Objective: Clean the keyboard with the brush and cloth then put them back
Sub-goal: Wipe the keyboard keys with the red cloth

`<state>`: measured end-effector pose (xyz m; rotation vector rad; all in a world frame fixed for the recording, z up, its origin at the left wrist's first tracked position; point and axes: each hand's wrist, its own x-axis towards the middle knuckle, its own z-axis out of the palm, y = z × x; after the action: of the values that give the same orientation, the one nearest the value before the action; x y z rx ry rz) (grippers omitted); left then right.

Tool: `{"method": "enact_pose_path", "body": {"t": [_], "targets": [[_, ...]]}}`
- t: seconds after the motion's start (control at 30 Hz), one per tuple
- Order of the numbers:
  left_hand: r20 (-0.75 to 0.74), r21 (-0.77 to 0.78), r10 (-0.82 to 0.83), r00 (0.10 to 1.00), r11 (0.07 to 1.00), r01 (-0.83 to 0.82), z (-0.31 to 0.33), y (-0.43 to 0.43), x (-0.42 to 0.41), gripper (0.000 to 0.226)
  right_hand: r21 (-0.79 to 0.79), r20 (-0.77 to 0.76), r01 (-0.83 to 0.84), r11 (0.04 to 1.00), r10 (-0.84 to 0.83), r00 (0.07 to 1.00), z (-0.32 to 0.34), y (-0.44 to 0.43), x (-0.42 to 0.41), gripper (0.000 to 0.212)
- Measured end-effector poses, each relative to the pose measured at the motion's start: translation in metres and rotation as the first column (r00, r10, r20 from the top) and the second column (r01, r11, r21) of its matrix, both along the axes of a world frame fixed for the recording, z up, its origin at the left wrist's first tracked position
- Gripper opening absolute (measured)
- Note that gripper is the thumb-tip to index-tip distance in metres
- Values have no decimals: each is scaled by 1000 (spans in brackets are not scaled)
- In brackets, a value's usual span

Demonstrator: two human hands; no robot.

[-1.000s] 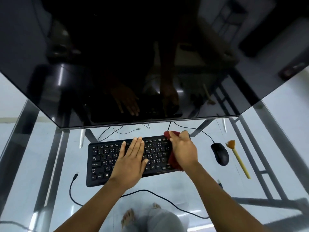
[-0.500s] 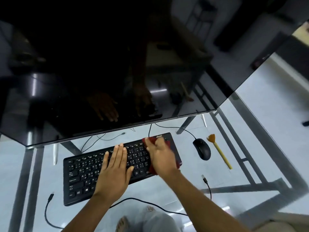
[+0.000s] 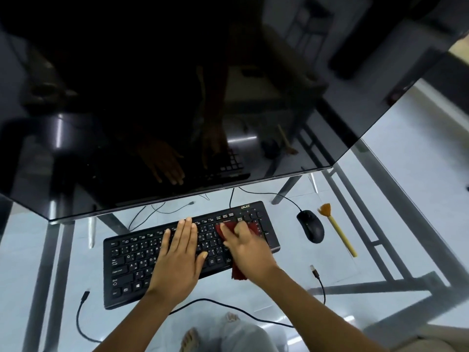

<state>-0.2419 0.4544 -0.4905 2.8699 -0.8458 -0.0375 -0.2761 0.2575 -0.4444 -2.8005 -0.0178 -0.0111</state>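
My left hand [image 3: 177, 255] lies flat on the keyboard [image 3: 127, 262] while my right hand [image 3: 248, 252], fingers spread, presses the red cloth [image 3: 238, 271]; a hard wipe, I judge, could shove the keyboard into the mouse [image 3: 311, 226].

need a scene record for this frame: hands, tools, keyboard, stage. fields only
left hand: flat on the middle keys of the keyboard, fingers straight
right hand: presses the red cloth onto the right-side keys
cloth: mostly under the right hand, one end past the keyboard's near edge
brush: lies on the glass table, right of the mouse, untouched
monitor: dark, behind the keyboard
stage: cloth wipe; cloth not yet put back
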Motion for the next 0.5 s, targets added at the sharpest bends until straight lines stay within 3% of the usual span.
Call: {"method": "enact_pose_path", "body": {"t": [0.13, 0.2, 0.27, 0.4, 0.5], "targets": [[2, -1, -2, 1000, 1000, 2, -1, 2, 1, 67, -67, -48, 174, 982, -177, 983, 9, -41, 6, 17], [-7, 7, 9, 1000, 1000, -9, -1, 0, 0, 67, -35, -99, 294, 955, -296, 950, 5, -53, 12, 29], [-7, 7, 23, 1000, 1000, -23, -1, -1, -1, 67, -70, -101, 209, 975, -215, 971, 3, -37, 11, 33], [-26, 2, 20, 999, 1000, -20, 1, -1, -2, 67, 41, -109, 76, 996, -71, 992, 1, 0, -2, 34], [-36, 10, 22, 999, 1000, -22, 3, 2, -1, 68, 119, -146, 112, 987, -94, 985, 5, -14, 1, 35]]}}
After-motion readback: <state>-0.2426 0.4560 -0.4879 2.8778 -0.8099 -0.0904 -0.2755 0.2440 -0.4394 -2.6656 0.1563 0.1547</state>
